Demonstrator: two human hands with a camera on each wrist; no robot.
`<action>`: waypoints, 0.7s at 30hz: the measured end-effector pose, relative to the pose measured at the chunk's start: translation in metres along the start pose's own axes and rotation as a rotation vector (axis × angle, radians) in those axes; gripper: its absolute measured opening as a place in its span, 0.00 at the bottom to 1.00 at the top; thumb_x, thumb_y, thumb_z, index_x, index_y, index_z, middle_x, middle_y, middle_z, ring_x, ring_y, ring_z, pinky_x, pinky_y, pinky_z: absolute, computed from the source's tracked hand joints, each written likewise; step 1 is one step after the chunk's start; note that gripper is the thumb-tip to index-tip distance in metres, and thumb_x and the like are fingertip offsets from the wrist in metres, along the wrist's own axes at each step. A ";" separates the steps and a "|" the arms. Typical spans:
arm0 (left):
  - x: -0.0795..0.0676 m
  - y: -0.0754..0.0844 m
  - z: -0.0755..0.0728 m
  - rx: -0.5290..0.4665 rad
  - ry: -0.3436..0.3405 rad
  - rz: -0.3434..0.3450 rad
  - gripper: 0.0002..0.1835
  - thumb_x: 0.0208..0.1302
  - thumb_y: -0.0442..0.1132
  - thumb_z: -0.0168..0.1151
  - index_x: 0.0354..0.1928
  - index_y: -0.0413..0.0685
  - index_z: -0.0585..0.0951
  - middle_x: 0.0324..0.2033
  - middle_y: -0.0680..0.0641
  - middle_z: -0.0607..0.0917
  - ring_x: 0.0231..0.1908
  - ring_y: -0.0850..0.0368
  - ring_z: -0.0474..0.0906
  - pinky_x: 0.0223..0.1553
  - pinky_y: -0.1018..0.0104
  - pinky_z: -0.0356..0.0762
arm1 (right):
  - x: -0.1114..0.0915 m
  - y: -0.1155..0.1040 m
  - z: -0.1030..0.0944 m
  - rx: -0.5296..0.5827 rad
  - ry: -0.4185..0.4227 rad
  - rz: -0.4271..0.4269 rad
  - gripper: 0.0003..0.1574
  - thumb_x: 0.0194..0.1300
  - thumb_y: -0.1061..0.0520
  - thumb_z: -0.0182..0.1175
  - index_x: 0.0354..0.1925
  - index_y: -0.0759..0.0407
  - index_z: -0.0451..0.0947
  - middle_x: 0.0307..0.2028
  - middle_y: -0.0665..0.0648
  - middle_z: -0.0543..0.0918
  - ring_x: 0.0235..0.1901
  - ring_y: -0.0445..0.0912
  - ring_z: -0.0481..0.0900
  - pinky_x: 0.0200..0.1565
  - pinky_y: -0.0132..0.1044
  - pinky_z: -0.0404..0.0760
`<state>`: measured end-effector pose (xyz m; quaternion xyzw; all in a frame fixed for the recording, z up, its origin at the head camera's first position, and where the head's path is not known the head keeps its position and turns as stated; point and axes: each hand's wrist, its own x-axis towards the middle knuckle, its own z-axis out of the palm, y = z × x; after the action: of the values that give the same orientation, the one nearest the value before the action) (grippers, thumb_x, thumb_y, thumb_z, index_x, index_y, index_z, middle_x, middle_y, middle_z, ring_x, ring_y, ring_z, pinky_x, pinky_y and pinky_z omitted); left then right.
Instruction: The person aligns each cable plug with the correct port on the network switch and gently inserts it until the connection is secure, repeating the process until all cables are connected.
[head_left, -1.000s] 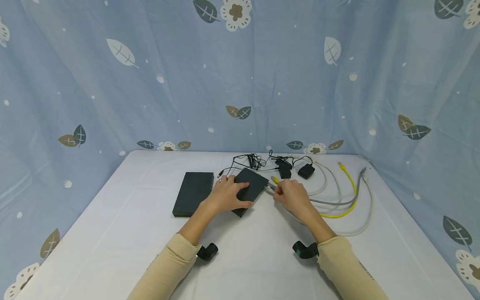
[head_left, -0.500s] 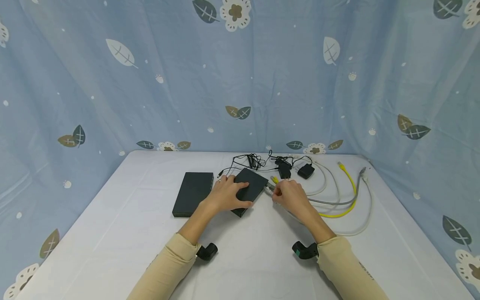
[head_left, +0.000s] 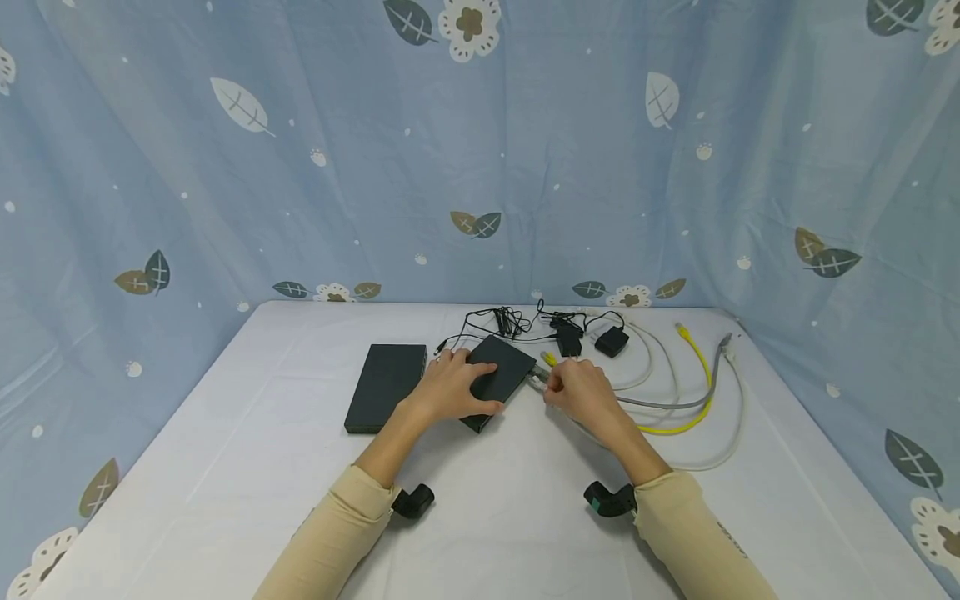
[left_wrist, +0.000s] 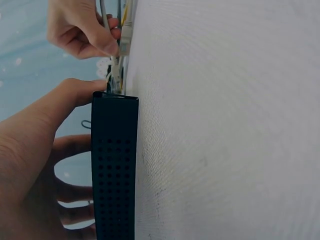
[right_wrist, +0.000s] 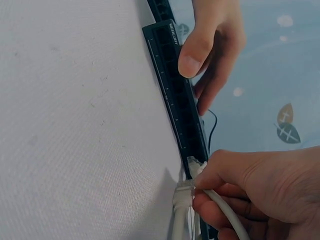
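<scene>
A black network switch [head_left: 512, 364] lies angled on the white table, its row of ports [right_wrist: 172, 85] facing the right hand. My left hand [head_left: 450, 390] rests spread over it, fingers on the top and thumb at the port-side edge. Between thumb and fingers, my right hand [head_left: 581, 387] pinches a pale network cable [right_wrist: 226, 211]. The clear plug [right_wrist: 193, 162] of that cable is right at the far ports; how far in it sits, I cannot tell. A second pale plug [right_wrist: 184, 192] lies beside it, close under the fingertips.
Another black flat box [head_left: 386, 387] lies to the left. Behind the hands are black power adapters [head_left: 612, 342] with tangled black leads [head_left: 506, 321]. Yellow [head_left: 675, 431], grey [head_left: 667, 407] and white cables [head_left: 738, 433] loop over the table's right side. A blue patterned curtain [head_left: 337, 208] hangs behind.
</scene>
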<state>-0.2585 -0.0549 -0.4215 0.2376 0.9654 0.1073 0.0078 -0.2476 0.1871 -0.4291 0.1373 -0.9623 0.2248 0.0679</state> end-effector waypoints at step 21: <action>0.001 -0.003 0.002 -0.012 0.001 0.012 0.39 0.53 0.71 0.65 0.67 0.67 0.74 0.65 0.37 0.71 0.60 0.36 0.68 0.57 0.35 0.69 | -0.001 0.001 -0.005 0.074 0.008 0.009 0.07 0.57 0.61 0.66 0.24 0.53 0.83 0.20 0.47 0.83 0.19 0.40 0.74 0.24 0.32 0.72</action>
<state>-0.2607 -0.0569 -0.4240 0.2432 0.9633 0.1131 0.0081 -0.2462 0.1905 -0.4257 0.1345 -0.9536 0.2612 0.0657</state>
